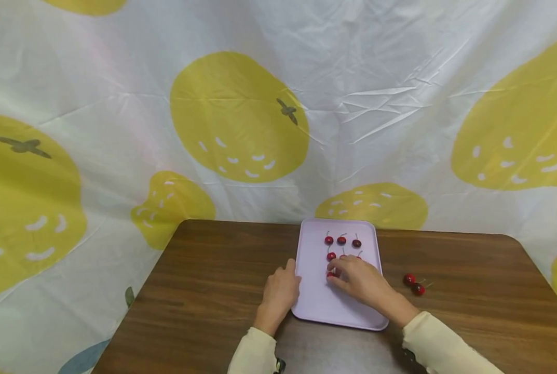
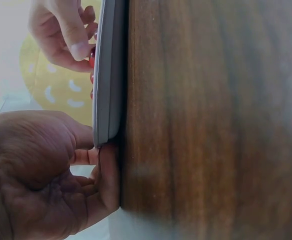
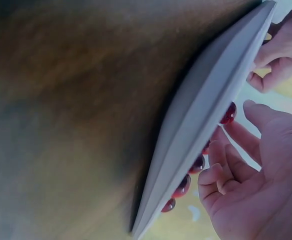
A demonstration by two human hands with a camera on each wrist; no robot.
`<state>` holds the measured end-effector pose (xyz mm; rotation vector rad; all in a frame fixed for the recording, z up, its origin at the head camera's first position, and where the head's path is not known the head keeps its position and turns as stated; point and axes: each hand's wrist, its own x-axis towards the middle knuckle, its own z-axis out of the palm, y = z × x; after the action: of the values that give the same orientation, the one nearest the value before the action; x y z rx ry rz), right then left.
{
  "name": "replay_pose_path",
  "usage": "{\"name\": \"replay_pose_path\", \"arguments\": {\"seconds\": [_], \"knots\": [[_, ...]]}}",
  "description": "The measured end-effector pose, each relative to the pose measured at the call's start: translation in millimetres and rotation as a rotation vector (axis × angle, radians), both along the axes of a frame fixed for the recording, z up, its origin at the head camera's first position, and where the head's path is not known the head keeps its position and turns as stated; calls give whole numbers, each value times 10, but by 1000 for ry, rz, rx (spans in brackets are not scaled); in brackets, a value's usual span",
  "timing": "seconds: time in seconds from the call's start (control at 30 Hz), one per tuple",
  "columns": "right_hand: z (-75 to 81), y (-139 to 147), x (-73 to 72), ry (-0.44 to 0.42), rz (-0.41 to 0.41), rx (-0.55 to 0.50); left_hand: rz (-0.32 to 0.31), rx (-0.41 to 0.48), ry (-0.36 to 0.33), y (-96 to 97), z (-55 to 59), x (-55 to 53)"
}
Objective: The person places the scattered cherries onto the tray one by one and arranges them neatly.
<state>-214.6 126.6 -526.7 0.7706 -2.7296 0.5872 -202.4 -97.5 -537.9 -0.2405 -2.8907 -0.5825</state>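
A pale lilac tray [image 1: 315,304] lies on the table, and my left hand [image 1: 282,286] grips its left rim. In the left wrist view the thumb is at the upper edge and the curled fingers [image 2: 108,182] are beneath the rim. My right hand [image 1: 359,280] is over the tray's middle, its thumb and forefinger spread about a red cherry [image 1: 331,275]. In the right wrist view a small gap shows between the thumb and this cherry [image 3: 229,113]. Beyond it, cherries with stems stand in rows, including one at the back [image 1: 328,240]; the right hand partly hides the middle row.
Two more cherries [image 1: 413,284] lie close together on the brown wooden table [image 1: 203,291], right of the tray. A white curtain with yellow fruit prints [image 1: 241,119] hangs behind the table's back edge, close to the tray's far end.
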Motion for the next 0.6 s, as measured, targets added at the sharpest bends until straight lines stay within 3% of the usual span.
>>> {"name": "replay_pose_path", "arguments": {"seconds": [0.37, 0.6], "knots": [[141, 396, 52, 3, -158, -23, 7, 4, -25, 3, 24, -27], [263, 781, 155, -46, -324, -12, -1, 18, -41, 4, 20, -17]]}}
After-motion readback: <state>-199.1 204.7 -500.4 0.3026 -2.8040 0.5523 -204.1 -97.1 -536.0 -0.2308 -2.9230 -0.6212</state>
